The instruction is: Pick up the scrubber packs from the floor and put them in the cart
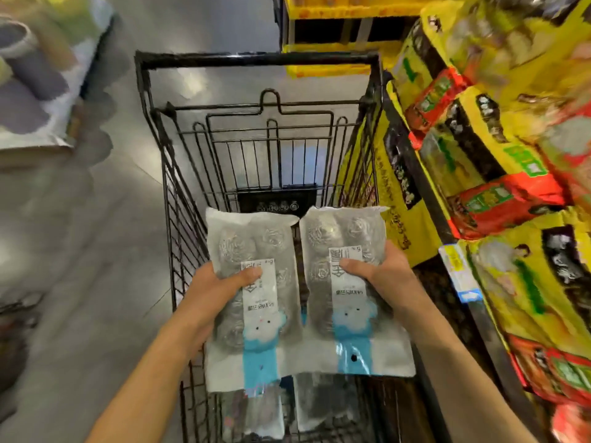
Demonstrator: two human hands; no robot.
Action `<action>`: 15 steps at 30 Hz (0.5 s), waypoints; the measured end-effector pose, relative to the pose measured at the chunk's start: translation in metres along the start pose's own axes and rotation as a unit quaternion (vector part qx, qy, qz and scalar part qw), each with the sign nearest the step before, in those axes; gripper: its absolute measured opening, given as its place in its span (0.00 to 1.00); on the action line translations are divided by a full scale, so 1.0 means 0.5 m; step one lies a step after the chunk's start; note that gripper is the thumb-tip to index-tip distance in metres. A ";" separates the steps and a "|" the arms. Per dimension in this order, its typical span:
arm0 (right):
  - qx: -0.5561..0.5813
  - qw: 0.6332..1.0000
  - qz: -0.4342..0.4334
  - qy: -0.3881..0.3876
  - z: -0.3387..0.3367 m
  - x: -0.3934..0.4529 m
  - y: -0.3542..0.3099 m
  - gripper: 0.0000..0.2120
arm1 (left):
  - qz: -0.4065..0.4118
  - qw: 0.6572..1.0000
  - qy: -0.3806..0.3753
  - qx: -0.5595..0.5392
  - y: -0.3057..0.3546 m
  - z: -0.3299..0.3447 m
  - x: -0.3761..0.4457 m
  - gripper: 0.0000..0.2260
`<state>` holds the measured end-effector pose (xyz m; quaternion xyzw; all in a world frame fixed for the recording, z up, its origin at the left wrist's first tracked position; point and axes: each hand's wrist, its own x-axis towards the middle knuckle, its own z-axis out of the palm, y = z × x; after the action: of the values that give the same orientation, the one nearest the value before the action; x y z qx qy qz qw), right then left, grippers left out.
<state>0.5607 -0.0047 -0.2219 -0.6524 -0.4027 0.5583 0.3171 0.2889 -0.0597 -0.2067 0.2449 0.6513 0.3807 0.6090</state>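
Head view, looking down over a black wire cart. Left hand curled round one scrubber pack, thumb pressed across its white label, fingers hidden beneath. Right hand gripping a second scrubber pack the same way, thumb on top. Both packs held flat and side by side, long edges touching or nearly so, above the cart's basket at about 6 o'clock from the folded child-seat flap. Lying lower in the basket, under the held pair toward 6 o'clock: two more packs, apparently the same kind.

Judged from this: well along. Some packs seemingly in already, two more lifted and poised over the basket, only the lowering and letting go left for these. Cannot tell whether any remain on the floor; none showing on the bare stretch at 9 o'clock.

Hard to make out: lower packs blurred and largely covered. Shelves of yellow and red goods at 3 o'clock smeared. Grey items at 10 o'clock too blurred to name. Cart's near end cut off by the frame's bottom edge.
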 end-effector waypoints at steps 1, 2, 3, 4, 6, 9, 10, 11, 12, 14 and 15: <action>-0.007 1.000 0.006 -0.007 0.011 0.029 0.017 0.22 | -0.005 1.000 -0.002 0.003 -0.016 -0.005 0.032 0.17; -0.011 1.000 0.008 -0.016 0.022 0.057 0.036 0.22 | -0.008 1.000 -0.005 0.007 -0.031 -0.008 0.065 0.17; -0.009 1.000 0.010 -0.027 0.035 0.083 0.056 0.21 | -0.010 1.000 -0.005 0.010 -0.049 -0.011 0.098 0.18; -0.006 0.999 0.016 -0.035 0.049 0.109 0.078 0.20 | -0.010 1.000 -0.002 0.011 -0.066 -0.013 0.130 0.18; -0.001 0.999 0.030 -0.041 0.079 0.159 0.123 0.18 | -0.015 1.000 0.011 0.012 -0.108 -0.019 0.196 0.16; -0.002 0.999 0.027 -0.030 0.115 0.238 0.209 0.16 | -0.020 1.000 0.008 0.023 -0.173 -0.027 0.289 0.14; -0.006 0.999 0.025 -0.026 0.127 0.263 0.239 0.18 | -0.021 0.999 0.008 0.027 -0.196 -0.030 0.317 0.14; -0.010 0.999 0.031 -0.020 0.140 0.283 0.266 0.23 | -0.024 0.999 0.015 0.027 -0.218 -0.032 0.342 0.14; -0.010 0.999 0.041 -0.013 0.150 0.301 0.289 0.28 | -0.028 0.999 0.023 0.021 -0.240 -0.034 0.364 0.14; -0.005 0.998 0.058 -0.001 0.166 0.335 0.331 0.33 | -0.036 0.999 0.024 0.008 -0.281 -0.038 0.401 0.15; -0.007 0.998 0.065 -0.002 0.171 0.350 0.348 0.32 | -0.040 0.999 0.020 0.007 -0.300 -0.040 0.417 0.15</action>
<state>0.5156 0.0637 -0.4698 -0.6785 -0.3638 0.5760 0.2747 0.2623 0.0110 -0.4527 0.2156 0.6754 0.3562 0.6087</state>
